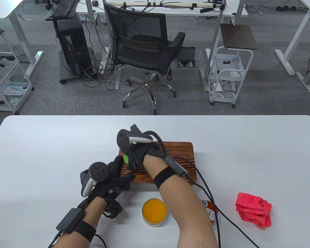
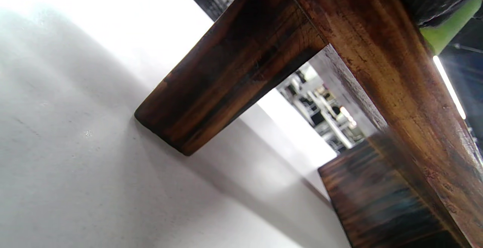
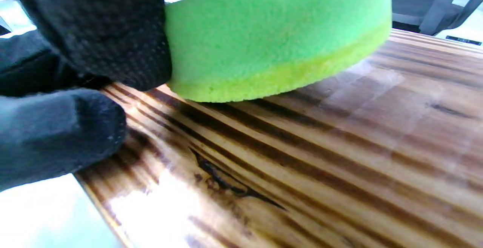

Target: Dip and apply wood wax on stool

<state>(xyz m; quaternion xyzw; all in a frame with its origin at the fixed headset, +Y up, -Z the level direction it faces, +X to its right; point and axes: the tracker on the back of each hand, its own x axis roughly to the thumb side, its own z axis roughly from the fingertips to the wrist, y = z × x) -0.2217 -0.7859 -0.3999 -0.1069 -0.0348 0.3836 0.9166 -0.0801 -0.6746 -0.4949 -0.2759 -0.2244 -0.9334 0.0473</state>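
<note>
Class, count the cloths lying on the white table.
1: a crumpled red cloth on the white table, right of the lid; none other shows, though arms may hide some.

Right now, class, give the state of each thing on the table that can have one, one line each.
Stool: upright, steadied by left hand.
Sponge: gripped by right hand, pressed on stool top.
Wax tin: open.
Lid: off, beside tin.
Red cloth: crumpled, untouched.

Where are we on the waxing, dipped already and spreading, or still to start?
Done: the round tin of orange wax stands open, its lid beside it. In hand: the right hand presses the green foam sponge on the dark-striped wooden stool top, which looks glossy near it; the left hand steadies the stool's edge. Left: most of the top; the red cloth lies untouched.
</note>
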